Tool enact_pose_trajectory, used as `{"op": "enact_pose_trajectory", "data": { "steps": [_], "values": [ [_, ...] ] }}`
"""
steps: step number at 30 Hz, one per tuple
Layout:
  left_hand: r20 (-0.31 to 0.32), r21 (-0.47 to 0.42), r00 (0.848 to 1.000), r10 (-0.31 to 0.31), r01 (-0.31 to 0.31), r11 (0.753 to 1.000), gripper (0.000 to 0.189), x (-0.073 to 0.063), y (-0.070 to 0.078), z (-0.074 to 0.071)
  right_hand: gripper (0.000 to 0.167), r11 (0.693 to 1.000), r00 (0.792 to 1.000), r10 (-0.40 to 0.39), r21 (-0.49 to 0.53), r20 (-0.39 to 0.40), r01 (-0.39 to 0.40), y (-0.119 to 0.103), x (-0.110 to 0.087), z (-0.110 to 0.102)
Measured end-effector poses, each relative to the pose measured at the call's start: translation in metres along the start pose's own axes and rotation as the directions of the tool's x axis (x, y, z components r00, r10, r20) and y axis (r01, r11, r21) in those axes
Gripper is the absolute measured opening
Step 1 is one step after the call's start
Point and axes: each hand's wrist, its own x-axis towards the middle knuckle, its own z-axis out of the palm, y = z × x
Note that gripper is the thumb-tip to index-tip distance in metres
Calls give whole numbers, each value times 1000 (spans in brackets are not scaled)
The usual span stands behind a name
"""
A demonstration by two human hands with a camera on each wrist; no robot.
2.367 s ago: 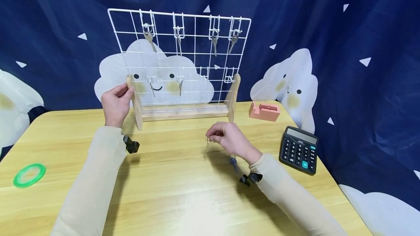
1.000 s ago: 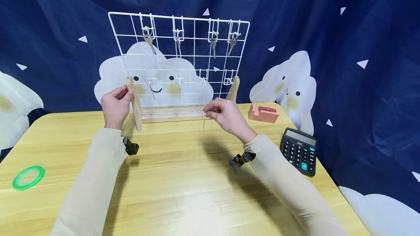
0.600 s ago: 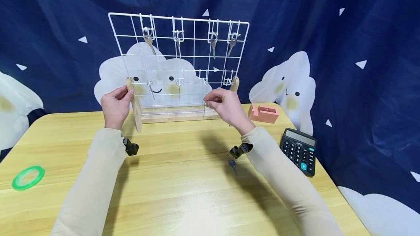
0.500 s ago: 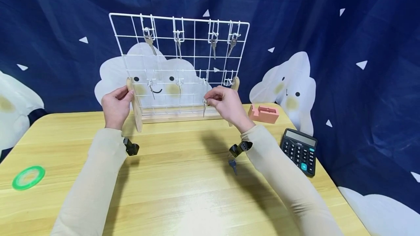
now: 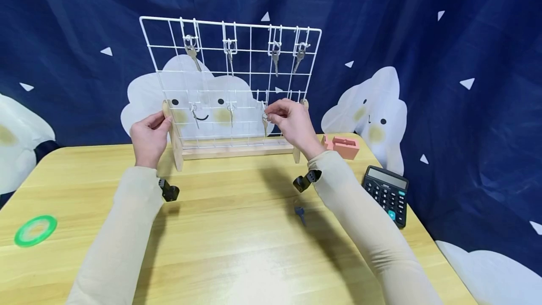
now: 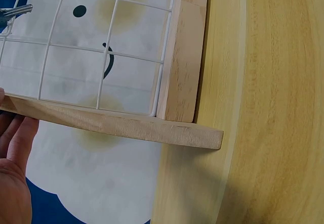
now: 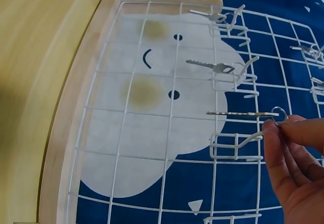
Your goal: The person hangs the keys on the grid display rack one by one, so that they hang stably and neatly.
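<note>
My left hand [image 5: 148, 138] grips the left wooden upright [image 5: 172, 140] of a white wire grid rack [image 5: 251, 69]. My right hand [image 5: 292, 121] pinches the ring of a silver key [image 7: 243, 114] between thumb and fingertips. The key hangs before the lower row, its ring close to the tip of a white hook [image 7: 237, 145]; whether they touch I cannot tell. Beyond it, a lower-row key [image 7: 210, 66] hangs on the neighbouring hook. Several more keys, such as one at upper left [image 5: 193, 55], hang from hooks along the top row.
A key with a dark head [image 5: 300, 211] lies on the table [image 5: 228, 248] below my right wrist. To the right are a pink tape dispenser [image 5: 345, 147] and a black calculator [image 5: 385, 192]. A green ring [image 5: 35, 230] lies at far left. A dark blue curtain [image 5: 381, 22] hangs behind.
My right hand has lifted the key from above the table, up and forward to the lower row of hooks. The left hand stays on the wooden upright.
</note>
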Motion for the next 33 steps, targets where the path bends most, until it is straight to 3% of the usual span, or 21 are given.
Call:
{"op": "enact_pose_trajectory", "data": {
  "steps": [13, 19, 33],
  "values": [
    [2, 15, 1000, 6, -6, 1000, 34, 0, 1, -3, 8, 999, 999, 20, 41, -38, -18, 12, 11, 10],
    [-11, 6, 999, 30, -30, 1000, 32, 2, 1, -1, 7, 1000, 998, 23, 5, -59, -23, 15, 16, 14],
    [4, 11, 1000, -3, 3, 1000, 36, 0, 0, -2, 9, 996, 997, 18, -90, -68, -24, 20, 13, 16]
  ]
}}
